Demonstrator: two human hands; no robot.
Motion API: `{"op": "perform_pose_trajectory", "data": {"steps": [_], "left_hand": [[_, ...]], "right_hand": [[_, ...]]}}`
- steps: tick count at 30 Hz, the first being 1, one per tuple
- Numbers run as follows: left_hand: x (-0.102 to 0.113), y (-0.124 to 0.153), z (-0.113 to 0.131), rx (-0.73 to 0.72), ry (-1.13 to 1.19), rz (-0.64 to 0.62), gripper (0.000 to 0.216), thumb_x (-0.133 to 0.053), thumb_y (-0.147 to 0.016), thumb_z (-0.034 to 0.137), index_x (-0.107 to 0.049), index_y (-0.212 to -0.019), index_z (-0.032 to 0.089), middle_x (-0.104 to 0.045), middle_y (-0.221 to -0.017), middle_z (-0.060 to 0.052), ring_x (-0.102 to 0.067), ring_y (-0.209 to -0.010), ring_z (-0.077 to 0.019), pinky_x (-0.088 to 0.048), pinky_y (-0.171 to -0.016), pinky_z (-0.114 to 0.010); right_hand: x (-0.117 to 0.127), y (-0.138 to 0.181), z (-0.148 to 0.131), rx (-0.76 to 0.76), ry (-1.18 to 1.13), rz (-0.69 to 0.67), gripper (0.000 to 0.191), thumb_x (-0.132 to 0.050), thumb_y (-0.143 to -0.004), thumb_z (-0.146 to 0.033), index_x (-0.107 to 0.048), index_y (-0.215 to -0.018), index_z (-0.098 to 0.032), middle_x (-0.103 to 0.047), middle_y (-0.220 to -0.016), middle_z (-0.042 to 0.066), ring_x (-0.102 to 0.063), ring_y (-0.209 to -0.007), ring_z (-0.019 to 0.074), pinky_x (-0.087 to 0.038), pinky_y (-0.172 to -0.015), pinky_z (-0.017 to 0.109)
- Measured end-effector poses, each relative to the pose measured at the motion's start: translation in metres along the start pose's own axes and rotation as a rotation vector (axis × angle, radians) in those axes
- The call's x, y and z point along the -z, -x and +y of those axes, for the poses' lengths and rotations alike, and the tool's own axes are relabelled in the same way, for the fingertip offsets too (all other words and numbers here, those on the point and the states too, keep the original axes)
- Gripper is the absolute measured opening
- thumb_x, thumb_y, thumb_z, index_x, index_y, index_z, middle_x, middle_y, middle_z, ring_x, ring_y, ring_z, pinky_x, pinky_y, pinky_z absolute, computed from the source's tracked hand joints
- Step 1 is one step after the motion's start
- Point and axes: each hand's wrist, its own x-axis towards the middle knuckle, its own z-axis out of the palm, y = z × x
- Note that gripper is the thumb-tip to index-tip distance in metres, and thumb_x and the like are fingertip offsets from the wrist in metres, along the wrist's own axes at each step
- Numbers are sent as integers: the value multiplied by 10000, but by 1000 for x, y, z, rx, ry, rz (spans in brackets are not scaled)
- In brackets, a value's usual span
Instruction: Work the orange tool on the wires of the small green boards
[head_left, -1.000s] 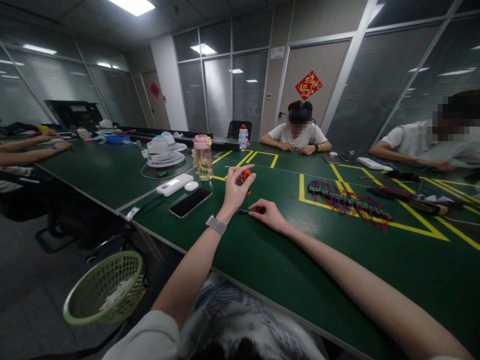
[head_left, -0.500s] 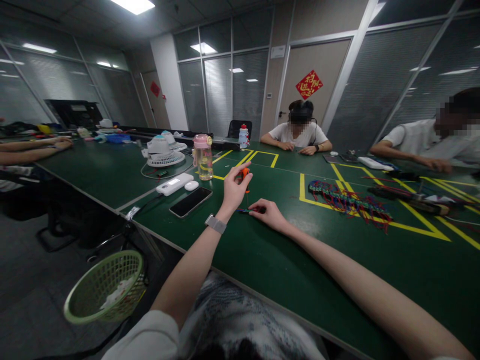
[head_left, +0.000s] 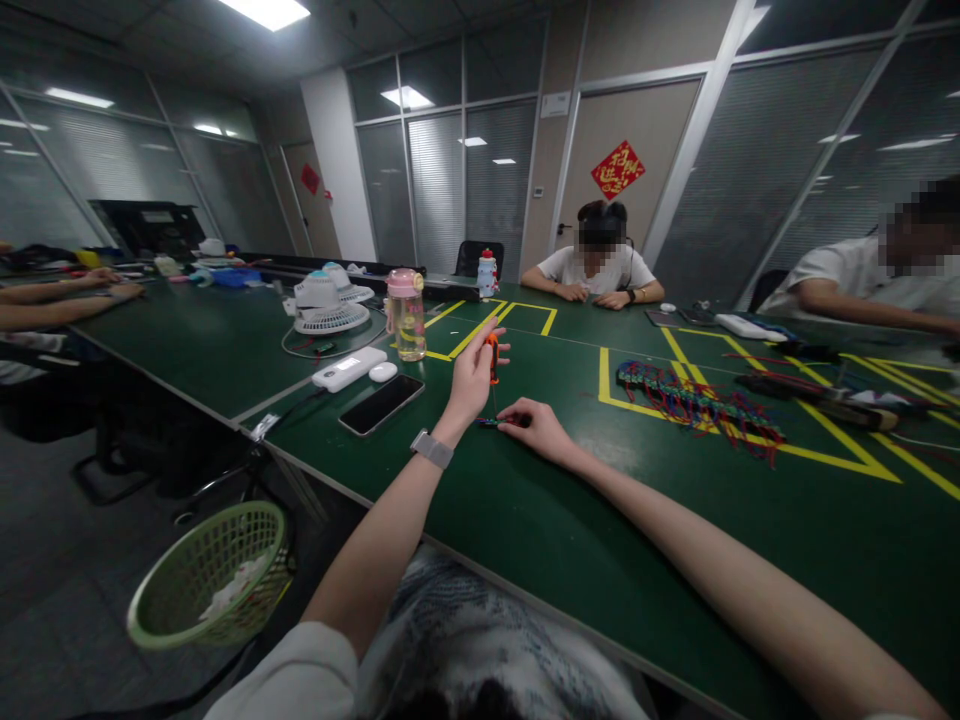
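My left hand (head_left: 471, 382) is upright over the table, its fingers stretched long beside the orange and black handle of a screwdriver (head_left: 493, 358). That handle rests against the palm and fingers. The thin shaft points down to a small green circuit board (head_left: 489, 422) on the table, and its tip appears to meet the board. With thumb and fingers pinched, my right hand (head_left: 536, 428) grips the board's right end, where dark and red wires partly show. Further right lies a row of similar small green boards with red and blue wires (head_left: 697, 405).
Left of my hands are a black phone (head_left: 382, 404), a white power bank (head_left: 349, 369), a white case (head_left: 382, 371), a pink-lidded bottle (head_left: 409, 320) and a white fan (head_left: 330, 305). A green basket (head_left: 214, 570) stands below. Other people sit across and at both sides.
My left hand has turned about the screwdriver: its fingers went from bent around the handle to straighter beside it. My right hand stays put. The person at right has drawn an arm rightward.
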Motion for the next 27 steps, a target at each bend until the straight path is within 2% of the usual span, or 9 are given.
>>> {"op": "perform_pose_trajectory", "data": {"steps": [5,8,11,13,16,18,21,24,27], "left_hand": [[4,1,2,-110,-338,98,384,-626,-791,363,-598,-1161,263,-558,-1015,-44,-555,-877,-139,-490,-799,-280],[7,0,0,-121,-381,113,336,-521,-863,380,-595,-1171,266,-502,-1118,-56,-519,-1036,-154,-435,-927,-299],[7,-3,-4,-107,-258,66,352,-366,-935,324,-536,-1237,261,-453,-1284,-62,-447,-1198,-168,-403,-995,-323],[5,-3,-5,-71,-128,28,368,-345,-939,318,-495,-1272,270,-443,-1334,-62,-495,-1161,-176,-464,-931,-331],[2,-2,-4,-9,-18,5,383,-438,-904,325,-483,-1278,258,-548,-1216,-75,-600,-967,-162,-528,-794,-310],[2,0,-3,-36,-94,40,379,-558,-841,320,-551,-1212,243,-594,-1069,-59,-603,-879,-145,-527,-759,-286],[5,0,0,-139,-305,132,315,-662,-763,338,-652,-1066,251,-547,-979,-38,-566,-878,-137,-499,-793,-270],[7,-1,0,-148,-359,140,275,-542,-854,347,-643,-1097,266,-504,-1067,-50,-539,-991,-146,-469,-874,-281],[6,-3,-3,-103,-210,70,333,-383,-928,285,-561,-1209,268,-477,-1223,-63,-527,-1081,-156,-486,-869,-287]], "right_hand": [[-1,0,2,1,-6,0,146,-657,-744,-219,-713,-861,-153,-606,-759,35,-545,-667,131,-444,-634,260],[-2,0,3,6,-14,-1,143,-657,-742,-214,-711,-862,-157,-606,-759,31,-544,-663,127,-445,-632,257],[-2,-1,3,10,-13,0,143,-653,-744,-210,-711,-866,-162,-604,-756,30,-544,-665,128,-446,-632,257],[-2,-1,3,6,-12,2,148,-653,-745,-212,-712,-871,-158,-603,-756,32,-545,-667,130,-446,-632,259],[-2,-1,3,5,-12,0,152,-655,-746,-215,-713,-873,-154,-601,-756,34,-544,-666,130,-445,-630,260],[-2,-1,3,6,-11,-2,148,-653,-747,-217,-713,-870,-160,-602,-757,32,-545,-667,129,-446,-633,260],[-1,-1,3,2,-13,0,143,-652,-746,-218,-714,-865,-166,-604,-761,31,-546,-667,128,-447,-633,260],[-1,0,2,4,-12,3,144,-652,-746,-221,-713,-864,-165,-606,-762,33,-545,-666,129,-449,-632,263],[-1,0,2,8,-12,-1,148,-650,-749,-226,-712,-869,-164,-610,-769,36,-544,-667,131,-451,-636,266]]}}
